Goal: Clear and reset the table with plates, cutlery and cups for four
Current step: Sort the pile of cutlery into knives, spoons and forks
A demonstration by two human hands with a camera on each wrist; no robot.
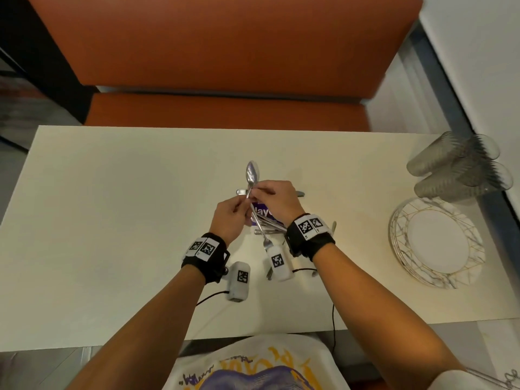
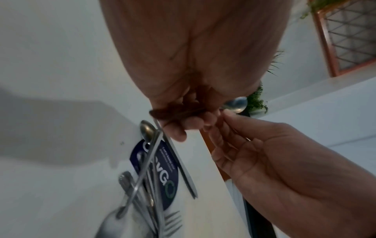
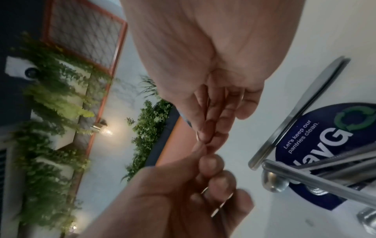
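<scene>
Above the middle of the white table (image 1: 112,192), both hands meet on one steel spoon (image 1: 252,171) whose bowl points up and away. My left hand (image 1: 243,205) grips its handle from below, and my right hand (image 1: 257,192) pinches the stem just under the bowl. In the left wrist view the spoon's bowl (image 2: 236,103) shows past the curled left fingers (image 2: 191,124), and the right hand (image 2: 221,119) reaches in from the right. Beneath the hands, a loose pile of cutlery (image 1: 267,226) lies on a blue sticker (image 1: 263,212), with forks, spoons and a knife (image 2: 181,164).
A stack of white plates with gold lines (image 1: 436,243) sits at the table's right edge. Clear ribbed cups (image 1: 450,164) stand upside down behind it. An orange bench (image 1: 225,52) runs along the far side.
</scene>
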